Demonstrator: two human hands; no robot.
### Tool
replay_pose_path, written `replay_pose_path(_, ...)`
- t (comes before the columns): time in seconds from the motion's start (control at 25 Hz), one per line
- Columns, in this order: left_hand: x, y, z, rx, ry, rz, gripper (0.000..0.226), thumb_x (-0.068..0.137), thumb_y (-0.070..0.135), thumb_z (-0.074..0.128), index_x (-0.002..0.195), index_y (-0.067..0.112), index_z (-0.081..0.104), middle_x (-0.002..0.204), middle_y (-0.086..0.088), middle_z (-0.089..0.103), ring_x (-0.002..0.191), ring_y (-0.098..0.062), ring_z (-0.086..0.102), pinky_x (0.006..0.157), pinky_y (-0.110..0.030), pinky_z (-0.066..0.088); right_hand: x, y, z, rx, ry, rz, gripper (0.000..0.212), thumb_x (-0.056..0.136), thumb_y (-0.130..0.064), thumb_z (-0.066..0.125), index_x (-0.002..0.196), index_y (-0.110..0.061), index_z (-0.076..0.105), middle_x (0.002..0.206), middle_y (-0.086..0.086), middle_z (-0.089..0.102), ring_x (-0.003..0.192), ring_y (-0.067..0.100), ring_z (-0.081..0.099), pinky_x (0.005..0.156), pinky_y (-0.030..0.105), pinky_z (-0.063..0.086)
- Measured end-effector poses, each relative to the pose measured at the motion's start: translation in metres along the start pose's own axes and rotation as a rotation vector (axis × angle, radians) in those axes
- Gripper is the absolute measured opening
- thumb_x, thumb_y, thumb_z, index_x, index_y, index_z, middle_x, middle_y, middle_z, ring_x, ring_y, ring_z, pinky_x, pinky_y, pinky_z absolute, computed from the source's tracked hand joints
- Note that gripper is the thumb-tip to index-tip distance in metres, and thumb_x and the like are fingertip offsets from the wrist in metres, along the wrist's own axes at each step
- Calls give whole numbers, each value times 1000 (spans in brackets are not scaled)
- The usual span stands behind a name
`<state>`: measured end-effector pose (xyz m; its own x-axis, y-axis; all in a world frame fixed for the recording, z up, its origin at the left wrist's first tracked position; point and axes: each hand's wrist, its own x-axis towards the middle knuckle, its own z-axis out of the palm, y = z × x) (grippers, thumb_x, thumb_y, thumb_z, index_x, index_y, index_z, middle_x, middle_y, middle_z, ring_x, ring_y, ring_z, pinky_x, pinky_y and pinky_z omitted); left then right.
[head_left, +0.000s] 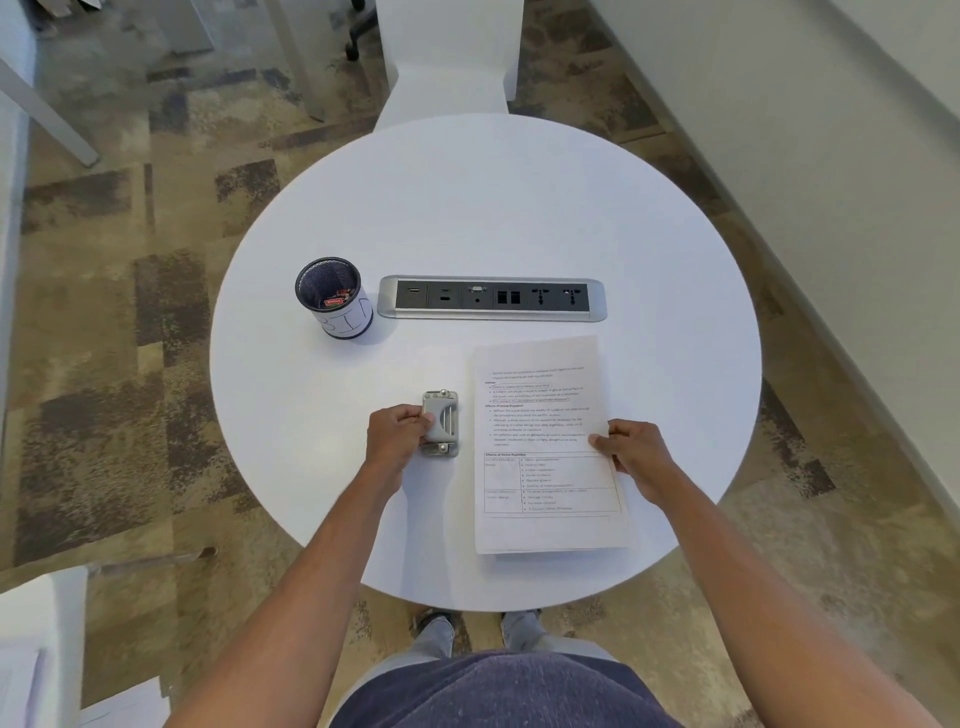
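Note:
A grey metal hole punch (443, 422) sits on the round white table (483, 208), left of a stack of printed paper (545, 452). My left hand (396, 436) grips the punch from its left side, fingers curled round its edge. My right hand (636, 449) pinches the right edge of the paper stack about halfway down, thumb on top of the sheet. The stack lies flat, its near end close to the table's front edge.
A black mesh cup (335, 299) labelled BIN, with small red items inside, stands at the left of the table. A silver socket strip (492, 298) is set into the table's middle. Patterned carpet surrounds the table; a white wall runs along the right.

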<state>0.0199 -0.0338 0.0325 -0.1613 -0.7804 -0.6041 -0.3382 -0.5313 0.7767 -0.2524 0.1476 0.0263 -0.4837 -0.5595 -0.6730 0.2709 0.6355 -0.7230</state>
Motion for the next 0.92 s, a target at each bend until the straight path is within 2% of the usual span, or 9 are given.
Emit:
replay_pose_path(0.08, -1, 2, 0, -1, -12, -3, 5, 81, 2, 68, 81, 6, 70, 84, -15, 69, 78, -24, 62, 92, -49, 51, -1, -1, 5, 22, -7, -14, 12, 82, -3, 75, 89, 4, 71, 87, 15, 64, 80, 26, 52, 74, 39, 40)
replay_pose_path(0.24, -5, 5, -3, 8, -51, 27, 10, 83, 7, 70, 91, 2, 70, 86, -14, 68, 79, -23, 62, 86, -44, 54, -1, -2, 21, 31, -24, -27, 11, 82, -4, 74, 89, 4, 71, 84, 15, 61, 78, 26, 49, 74, 39, 39)
replay_pose_path(0.32, -6, 4, -4, 86, -51, 82, 16, 83, 14, 72, 95, 4, 71, 88, -10, 68, 78, -19, 60, 76, -34, 52, -1, -1, 25, 39, -23, -21, 9, 83, -3, 73, 88, 4, 71, 84, 16, 62, 79, 26, 51, 75, 40, 41)
replay_pose_path(0.4, -6, 2, -6, 178, -16, 120, 21, 83, 21, 72, 99, 8, 69, 90, -5, 68, 80, -16, 60, 73, -25, 47, -1, -2, 29, 49, -26, -20, 4, 83, -3, 73, 85, 1, 72, 84, 16, 63, 80, 26, 53, 77, 41, 43)
replay_pose_path(0.48, -5, 0, -7, 224, 15, 117, 25, 84, 23, 71, 104, 9, 68, 94, -4, 67, 86, -17, 60, 77, -27, 45, -2, -4, 33, 54, -29, -26, 3, 83, -2, 73, 81, -3, 72, 81, 15, 62, 79, 26, 52, 76, 41, 43)
replay_pose_path(0.6, -4, 0, -5, 250, -3, 127, 20, 86, 23, 68, 102, 10, 69, 94, -5, 68, 86, -19, 60, 76, -28, 44, -3, -7, 38, 44, -26, -35, 12, 83, -3, 73, 73, -9, 70, 69, 6, 62, 74, 24, 54, 74, 39, 44)
replay_pose_path(0.68, -3, 1, -3, 265, -2, 135, 19, 86, 22, 68, 99, 9, 70, 92, -4, 68, 85, -19, 60, 75, -28, 44, -3, -7, 42, 35, -34, -40, 12, 84, -3, 73, 74, -8, 70, 66, 3, 61, 73, 24, 54, 72, 38, 43)
replay_pose_path(0.8, -1, 0, -1, 284, 17, 140, 20, 84, 21, 70, 96, 5, 70, 88, -5, 68, 81, -19, 59, 74, -26, 42, -2, -5, 49, 22, -30, -36, 5, 84, -3, 73, 80, -3, 70, 71, 8, 59, 74, 24, 51, 68, 37, 41)
replay_pose_path(0.92, 0, 1, -1, 298, 37, 145, 22, 82, 20, 73, 94, 3, 71, 85, -6, 68, 79, -19, 59, 73, -24, 40, -1, -3, 51, 11, -17, -36, 12, 84, -3, 73, 86, 7, 68, 75, 11, 52, 75, 25, 45, 65, 35, 37)
